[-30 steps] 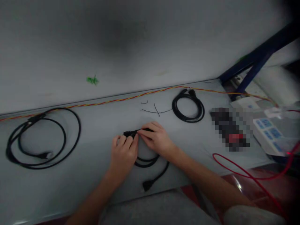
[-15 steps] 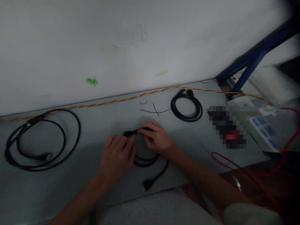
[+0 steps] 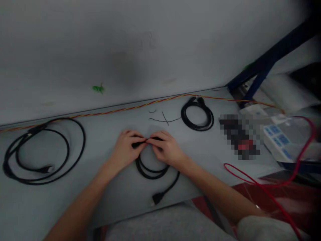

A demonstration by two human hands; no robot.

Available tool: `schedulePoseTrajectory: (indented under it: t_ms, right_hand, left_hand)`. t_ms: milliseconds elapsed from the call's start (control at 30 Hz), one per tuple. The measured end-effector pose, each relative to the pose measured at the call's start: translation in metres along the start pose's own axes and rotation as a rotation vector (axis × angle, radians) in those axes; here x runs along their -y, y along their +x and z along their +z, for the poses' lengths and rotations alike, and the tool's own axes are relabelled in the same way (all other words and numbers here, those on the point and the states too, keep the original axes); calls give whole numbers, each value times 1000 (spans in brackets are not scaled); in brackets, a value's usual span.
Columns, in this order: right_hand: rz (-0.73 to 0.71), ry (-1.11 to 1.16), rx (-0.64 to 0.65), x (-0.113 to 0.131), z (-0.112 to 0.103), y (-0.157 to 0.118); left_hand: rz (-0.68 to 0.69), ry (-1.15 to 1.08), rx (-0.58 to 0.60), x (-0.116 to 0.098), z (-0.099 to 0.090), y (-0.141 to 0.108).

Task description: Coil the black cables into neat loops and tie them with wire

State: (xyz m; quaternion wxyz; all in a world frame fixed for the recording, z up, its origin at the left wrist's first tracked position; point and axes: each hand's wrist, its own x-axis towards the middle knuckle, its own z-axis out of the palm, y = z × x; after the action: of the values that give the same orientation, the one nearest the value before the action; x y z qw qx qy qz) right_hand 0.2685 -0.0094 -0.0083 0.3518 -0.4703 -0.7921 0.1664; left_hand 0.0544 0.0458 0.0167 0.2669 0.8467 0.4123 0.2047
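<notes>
A coiled black cable [image 3: 152, 174] lies on the grey tabletop in front of me, with one plug [image 3: 157, 198] loose near the table's front edge. My left hand [image 3: 129, 147] pinches the cable's upper part, close to a dark connector end that shows under the fingers. Touching it fingertip to fingertip, my right hand [image 3: 167, 147] is closed on the same cable. What exactly sits between the fingertips is too small and dark to make out. Short pieces of thin black wire [image 3: 164, 119] lie just beyond my hands.
A larger loosely looped black cable [image 3: 84, 140] lies at left, a neatly coiled one [image 3: 212, 117] at back right. A twisted red-yellow wire [image 3: 120, 110] runs along the wall. At right are a blurred-out object [image 3: 235, 134], a white box [image 3: 277, 142], a red cord [image 3: 272, 197] and a blue frame [image 3: 263, 72].
My left hand has moved up and its fingertips now meet those of my right hand at the cable. My right hand stays nearly in place. The view has shifted slightly.
</notes>
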Motion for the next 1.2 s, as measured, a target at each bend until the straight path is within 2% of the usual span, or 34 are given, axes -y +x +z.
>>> schedulePoseTrajectory:
  t_ms: [233,433,700,833,933,1033,1200]
  right_hand:
    - [18,6,15,-1,0,0]
    - [15,-4,17,0,-1,1]
    - [29,-11,28,1,-2,0]
    - [32,9,30,3,-11,7]
    - [81,121,9,5,-25,11]
    - [162,186,-45,5,-43,6]
    - [293,191,-29,2,-60,-20]
  left_hand:
    - [-38,3,-79,-2,7,-3]
    - [71,75,-175,-4,15,-12]
    - [61,13,-97,-2,7,-22]
    - [71,156,-119,-5,7,-28]
    - [73,297,-149,-6,7,-34]
    - [26,383,-203,-3,1,-47]
    - [-188,552,-354,5,-13,-89]
